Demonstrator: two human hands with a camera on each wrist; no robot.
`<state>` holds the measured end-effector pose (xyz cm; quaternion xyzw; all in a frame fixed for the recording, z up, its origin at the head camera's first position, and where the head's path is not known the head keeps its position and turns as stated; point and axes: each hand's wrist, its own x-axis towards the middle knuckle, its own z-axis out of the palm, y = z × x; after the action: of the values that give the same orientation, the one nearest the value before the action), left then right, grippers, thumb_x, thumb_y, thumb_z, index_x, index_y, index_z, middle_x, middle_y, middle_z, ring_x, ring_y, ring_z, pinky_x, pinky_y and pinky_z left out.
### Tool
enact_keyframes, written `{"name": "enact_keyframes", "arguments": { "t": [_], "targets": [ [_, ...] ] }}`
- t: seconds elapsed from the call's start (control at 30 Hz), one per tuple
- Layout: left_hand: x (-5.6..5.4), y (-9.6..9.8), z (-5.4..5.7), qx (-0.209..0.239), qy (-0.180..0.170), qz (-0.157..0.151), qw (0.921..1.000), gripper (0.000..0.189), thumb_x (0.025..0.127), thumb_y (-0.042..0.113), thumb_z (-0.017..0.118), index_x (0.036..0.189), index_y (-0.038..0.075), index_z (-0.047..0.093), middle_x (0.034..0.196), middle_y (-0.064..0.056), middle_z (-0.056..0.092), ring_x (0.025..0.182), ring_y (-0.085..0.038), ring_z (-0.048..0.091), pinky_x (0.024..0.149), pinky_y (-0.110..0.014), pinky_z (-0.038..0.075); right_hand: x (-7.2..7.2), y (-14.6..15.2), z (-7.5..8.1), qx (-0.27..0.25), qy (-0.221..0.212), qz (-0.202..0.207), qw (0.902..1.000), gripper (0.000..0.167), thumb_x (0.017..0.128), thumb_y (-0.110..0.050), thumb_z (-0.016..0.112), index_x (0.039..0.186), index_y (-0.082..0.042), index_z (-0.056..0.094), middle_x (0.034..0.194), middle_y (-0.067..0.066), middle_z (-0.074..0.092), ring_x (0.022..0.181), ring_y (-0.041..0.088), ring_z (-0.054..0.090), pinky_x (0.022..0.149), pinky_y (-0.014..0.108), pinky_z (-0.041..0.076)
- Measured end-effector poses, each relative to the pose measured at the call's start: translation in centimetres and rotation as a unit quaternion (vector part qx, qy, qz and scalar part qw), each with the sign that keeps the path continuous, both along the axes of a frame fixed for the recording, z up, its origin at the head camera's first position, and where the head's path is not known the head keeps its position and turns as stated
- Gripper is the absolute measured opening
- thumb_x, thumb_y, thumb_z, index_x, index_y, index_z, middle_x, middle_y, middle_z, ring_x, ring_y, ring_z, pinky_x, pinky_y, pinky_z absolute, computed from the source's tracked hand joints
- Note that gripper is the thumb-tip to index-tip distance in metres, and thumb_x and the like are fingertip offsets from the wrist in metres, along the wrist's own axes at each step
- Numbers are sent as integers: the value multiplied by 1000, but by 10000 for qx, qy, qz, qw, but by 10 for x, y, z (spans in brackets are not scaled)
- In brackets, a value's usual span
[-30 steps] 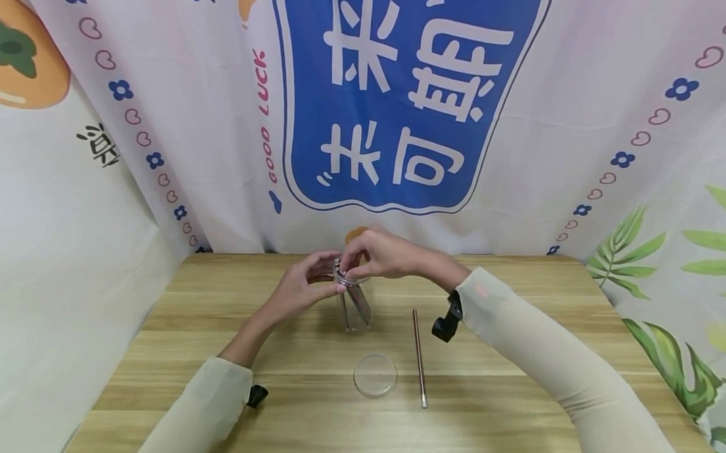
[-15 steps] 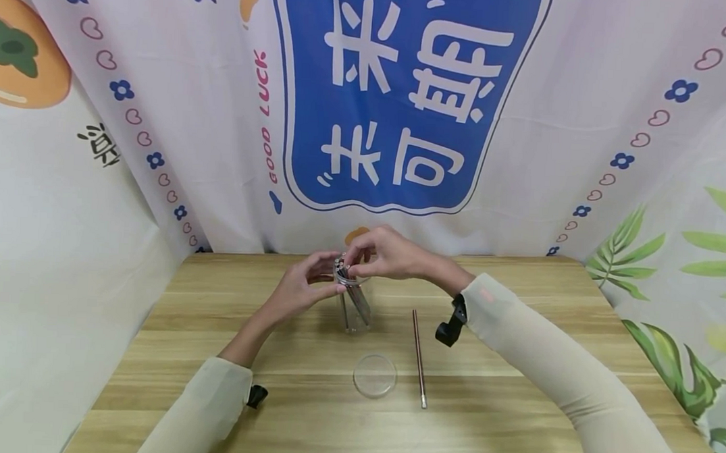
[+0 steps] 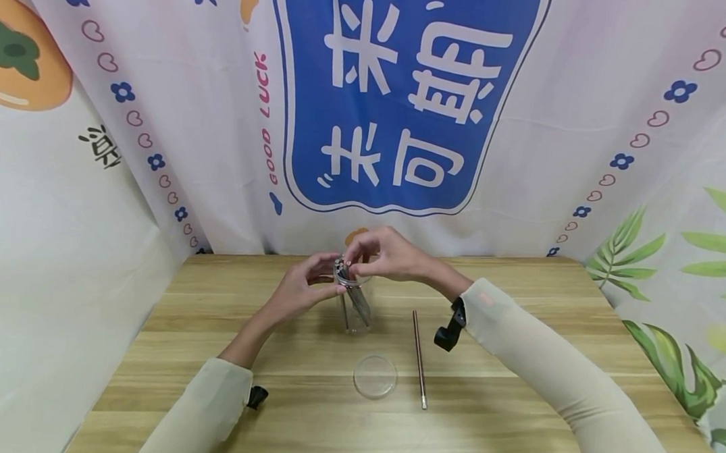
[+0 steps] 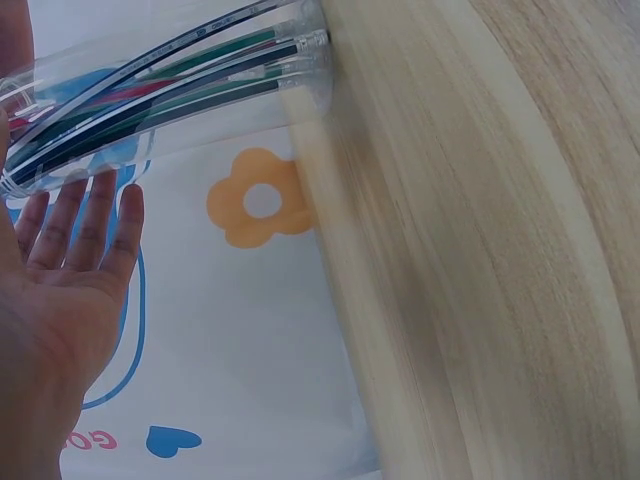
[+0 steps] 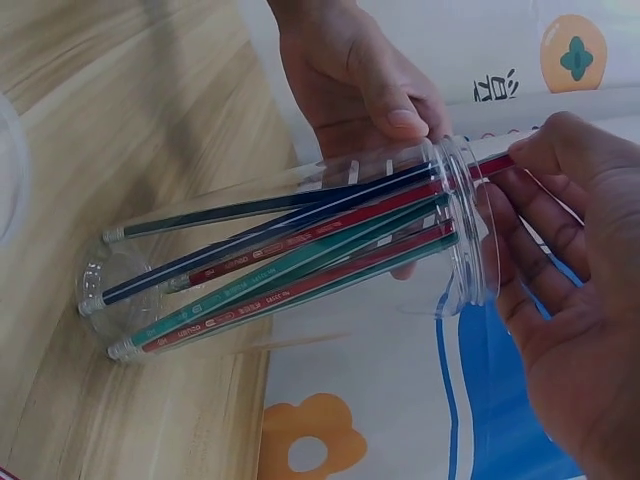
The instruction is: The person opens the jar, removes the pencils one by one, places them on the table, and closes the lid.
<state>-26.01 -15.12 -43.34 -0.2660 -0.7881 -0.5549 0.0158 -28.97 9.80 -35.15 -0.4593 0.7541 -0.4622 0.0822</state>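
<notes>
A clear plastic jar [image 3: 356, 314] stands upright near the back of the table, holding several pencils [image 5: 270, 240] in red, green and dark blue. My left hand [image 3: 302, 288] holds it near the rim, thumb on the near side and fingers round the far side. At the mouth, my right hand [image 3: 389, 256] pinches the upper end of a red pencil [image 5: 490, 165] between thumb and fingers; that pencil's lower part is still inside the jar. Metal ferrules show at the pencils' lower ends in the right wrist view.
On the wooden table [image 3: 306, 413], a round clear lid [image 3: 375, 377] lies in front of the jar. One dark red pencil [image 3: 419, 357] lies to the right of the lid. A printed curtain [image 3: 522, 193] hangs behind the table's back edge.
My right hand has shifted slightly right at the jar's mouth, uncovering more of the pencil tops. My left hand and the jar keep their place, as do the lid and the loose pencil.
</notes>
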Motion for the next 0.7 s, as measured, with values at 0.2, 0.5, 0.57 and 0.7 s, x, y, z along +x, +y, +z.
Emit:
{"name": "enact_keyframes", "arguments": {
  "t": [0.2, 0.5, 0.57, 0.7],
  "targets": [
    [-1, 1, 0, 41, 47, 17, 10000, 62, 89, 12, 87, 144, 3, 59, 132, -17, 71, 118, -33, 71, 104, -46, 59, -1, 1, -3, -340, -239, -148, 9990, 12, 92, 5, 73, 103, 2, 76, 97, 9, 72, 84, 26, 68, 80, 39, 63],
    [-1, 0, 0, 80, -7, 5, 10000, 63, 89, 10, 87, 144, 3, 59, 132, -18, 71, 118, -33, 70, 104, -50, 59, -2, 4, -5, -998, -669, -406, 9919, 11, 95, 7, 71, 105, 5, 73, 98, 16, 76, 85, 31, 71, 79, 28, 63],
    [-1, 0, 0, 65, -5, 7, 10000, 63, 89, 10, 87, 144, 4, 59, 132, -18, 71, 118, -34, 71, 104, -51, 58, -2, 5, -5, -1095, -744, -550, 9897, 10, 95, 6, 72, 105, 3, 73, 98, 14, 76, 86, 28, 72, 79, 28, 62],
    [-1, 0, 0, 62, -26, 9, 10000, 62, 89, 9, 87, 144, 3, 58, 133, -18, 70, 118, -35, 71, 104, -53, 58, -2, 7, -3, -1283, -905, -760, 9847, 8, 96, 4, 72, 104, 2, 72, 101, 14, 77, 91, 27, 75, 85, 32, 64]
  ]
}}
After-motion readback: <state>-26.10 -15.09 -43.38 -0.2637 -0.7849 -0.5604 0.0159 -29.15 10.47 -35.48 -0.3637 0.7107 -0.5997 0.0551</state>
